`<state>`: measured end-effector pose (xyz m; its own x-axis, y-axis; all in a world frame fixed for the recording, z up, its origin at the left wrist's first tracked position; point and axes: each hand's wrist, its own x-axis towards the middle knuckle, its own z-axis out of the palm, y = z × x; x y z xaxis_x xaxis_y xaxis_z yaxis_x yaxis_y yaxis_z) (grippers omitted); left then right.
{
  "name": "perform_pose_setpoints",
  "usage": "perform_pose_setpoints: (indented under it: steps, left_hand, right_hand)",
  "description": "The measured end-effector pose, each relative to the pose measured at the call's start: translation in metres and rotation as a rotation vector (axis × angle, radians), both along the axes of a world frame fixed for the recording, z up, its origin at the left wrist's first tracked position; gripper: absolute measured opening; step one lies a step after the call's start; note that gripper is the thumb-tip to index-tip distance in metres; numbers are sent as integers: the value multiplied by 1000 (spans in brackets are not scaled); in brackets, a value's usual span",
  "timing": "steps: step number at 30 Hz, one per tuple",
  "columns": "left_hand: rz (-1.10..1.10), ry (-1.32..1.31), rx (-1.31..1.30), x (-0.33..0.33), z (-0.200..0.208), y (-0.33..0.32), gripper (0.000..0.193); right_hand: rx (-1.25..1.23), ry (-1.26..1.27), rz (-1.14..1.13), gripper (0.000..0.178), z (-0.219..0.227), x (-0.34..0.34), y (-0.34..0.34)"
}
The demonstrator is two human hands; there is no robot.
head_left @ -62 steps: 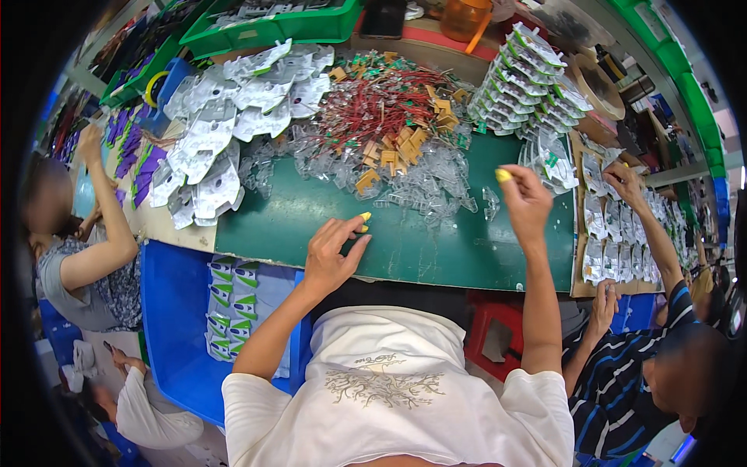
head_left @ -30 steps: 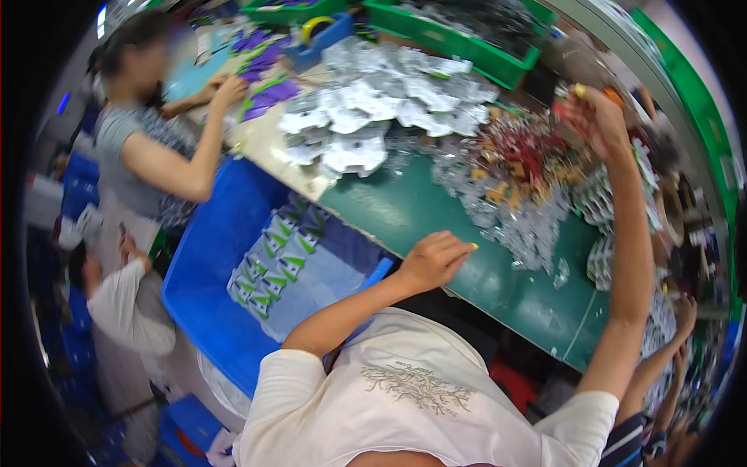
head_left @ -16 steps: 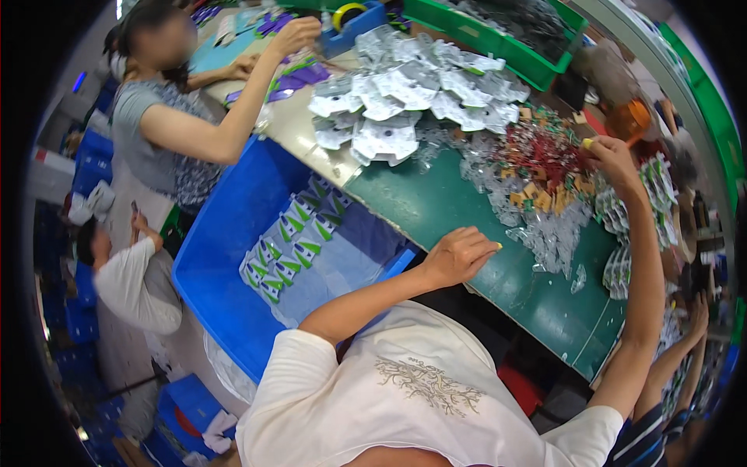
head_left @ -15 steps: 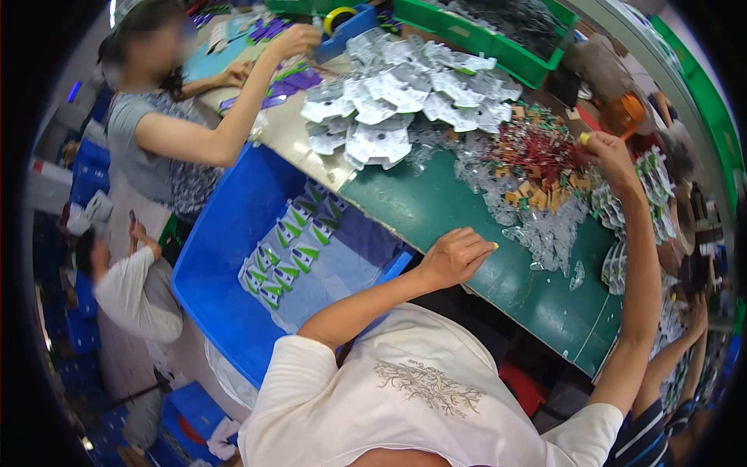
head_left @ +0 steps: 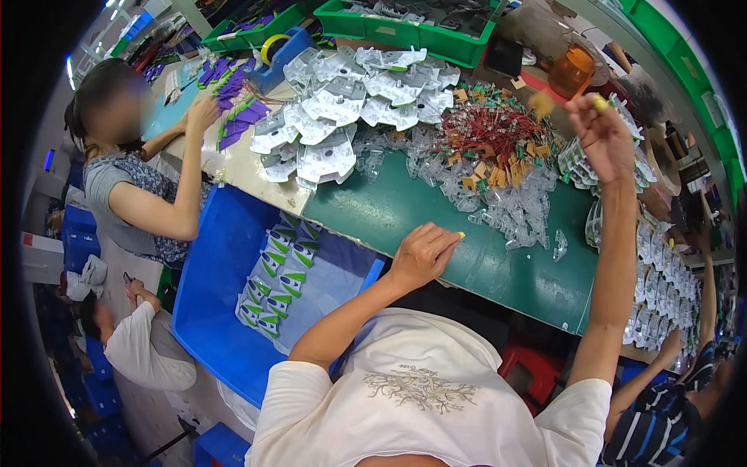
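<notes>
My left hand (head_left: 424, 253) is closed over the near edge of the green tabletop (head_left: 389, 210), fingers bent together. Something yellow covers a fingertip; whether anything is pinched there I cannot make out. Raised at the right, my right hand (head_left: 603, 140) has its palm showing and fingers loosely apart, also with a yellow-covered fingertip. A blurred tan piece (head_left: 541, 103) is in the air just left of it. Below that piece lies a heap of red-wired parts (head_left: 498, 132) with small tan and green boards. Clear plastic pieces (head_left: 510, 218) spread in front of the heap.
Grey-white plastic shells (head_left: 327, 109) are piled left of the heap. A blue bin (head_left: 206, 272) holds green-and-white parts (head_left: 272, 265). Behind are a green crate (head_left: 412, 35), a tape dispenser (head_left: 276, 62) and an orange jar (head_left: 572, 70). Co-workers sit left and right.
My right hand has gone from a closed pinch to loosely spread fingers, and a blurred tan piece appears beside it. My left hand stays closed. The whole view has shifted.
</notes>
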<state>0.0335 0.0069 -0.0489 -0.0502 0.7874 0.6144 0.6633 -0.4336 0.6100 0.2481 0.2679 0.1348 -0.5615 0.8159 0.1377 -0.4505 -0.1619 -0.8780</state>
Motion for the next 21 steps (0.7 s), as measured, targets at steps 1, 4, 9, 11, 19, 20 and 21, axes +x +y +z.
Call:
perform_pose_setpoints:
  steps: [1,4,9,11,19,20,21]
  left_hand:
    - [-3,-1,-5,1,0,-1,14]
    - [-44,-2,-20,0,1,3,15]
    - [-60,-198,-117,-5,5,3,18]
    - [-110,-479,-315,-9,15,5,21]
    - [-296,-969,-441,-15,78,4,36]
    - [-314,-982,-416,-14,78,4,34]
    - [-337,-993,-390,-14,78,4,33]
  right_hand:
    - [25,-27,21,25,4,4,-4]
    - [188,-534,-63,24,-7,-16,-35]
    - [445,-594,5,18,-48,-23,-91]
    - [282,-541,43,17,-59,-30,-122]
    - [205,-686,8,14,-65,-26,-184]
    - [230,-672,21,13,-69,-25,-187]
    - [256,-659,31,13,-71,-24,-189]
